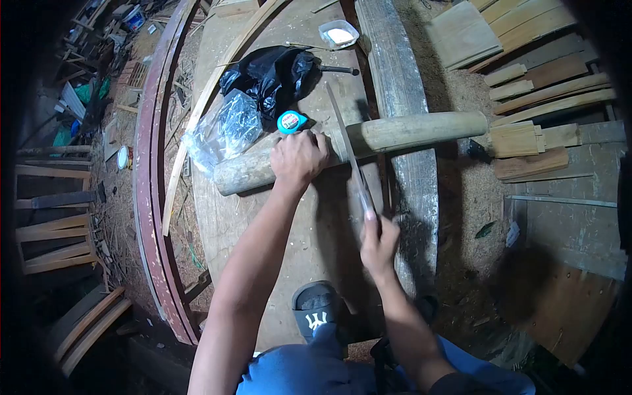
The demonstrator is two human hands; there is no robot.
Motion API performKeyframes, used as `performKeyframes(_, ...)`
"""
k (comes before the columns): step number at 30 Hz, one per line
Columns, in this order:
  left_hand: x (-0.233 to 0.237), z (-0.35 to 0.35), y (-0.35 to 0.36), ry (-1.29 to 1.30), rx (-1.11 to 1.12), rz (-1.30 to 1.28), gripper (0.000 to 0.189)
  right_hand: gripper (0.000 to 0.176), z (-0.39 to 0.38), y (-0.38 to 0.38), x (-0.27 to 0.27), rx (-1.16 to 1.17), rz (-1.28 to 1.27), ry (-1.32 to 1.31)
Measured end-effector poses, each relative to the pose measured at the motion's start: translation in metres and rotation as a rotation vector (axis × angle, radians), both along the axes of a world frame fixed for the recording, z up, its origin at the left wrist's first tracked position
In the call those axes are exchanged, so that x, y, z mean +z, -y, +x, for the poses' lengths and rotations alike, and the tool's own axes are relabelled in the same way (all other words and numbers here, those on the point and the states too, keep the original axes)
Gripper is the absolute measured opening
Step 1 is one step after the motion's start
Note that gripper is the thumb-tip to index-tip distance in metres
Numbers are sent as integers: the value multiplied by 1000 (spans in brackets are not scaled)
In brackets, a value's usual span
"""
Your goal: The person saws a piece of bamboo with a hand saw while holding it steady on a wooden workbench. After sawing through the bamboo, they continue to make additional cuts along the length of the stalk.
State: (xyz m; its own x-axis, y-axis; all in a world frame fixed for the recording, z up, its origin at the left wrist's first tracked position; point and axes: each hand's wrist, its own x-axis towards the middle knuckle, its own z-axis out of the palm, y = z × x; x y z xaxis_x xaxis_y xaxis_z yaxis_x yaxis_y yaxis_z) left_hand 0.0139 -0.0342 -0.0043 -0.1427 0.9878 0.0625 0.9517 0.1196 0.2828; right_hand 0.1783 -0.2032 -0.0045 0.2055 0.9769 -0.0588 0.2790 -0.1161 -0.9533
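Our left hand (299, 158) clamps a round wooden pole (421, 128) lying left-to-right across the worktop (227, 217) — right end angled away; our right hand (378, 245) grips a saw (345, 148) crossing it. The teal tape measure's (290, 122) label is unreadable.
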Motion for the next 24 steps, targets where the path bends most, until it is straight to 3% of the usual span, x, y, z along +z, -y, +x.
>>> performKeyframes(4,2,-4,-3,75,-10,-118,48,53,9,43,7,-29,-26,-15)
performKeyframes(7,2,-4,-3,25,-21,-115,48,54,-1,6,8,-25,65,139)
performKeyframes(11,1,0,-2,35,-35,-41,47,55,-13,-37,-2,-49,36,77)
performKeyframes(17,1,-2,-3,49,6,-77,47,52,15,56,-7,-2,-42,21)
performKeyframes(24,-4,-3,-5,46,-9,-64,45,44,-3,39,-17,-74,10,18)
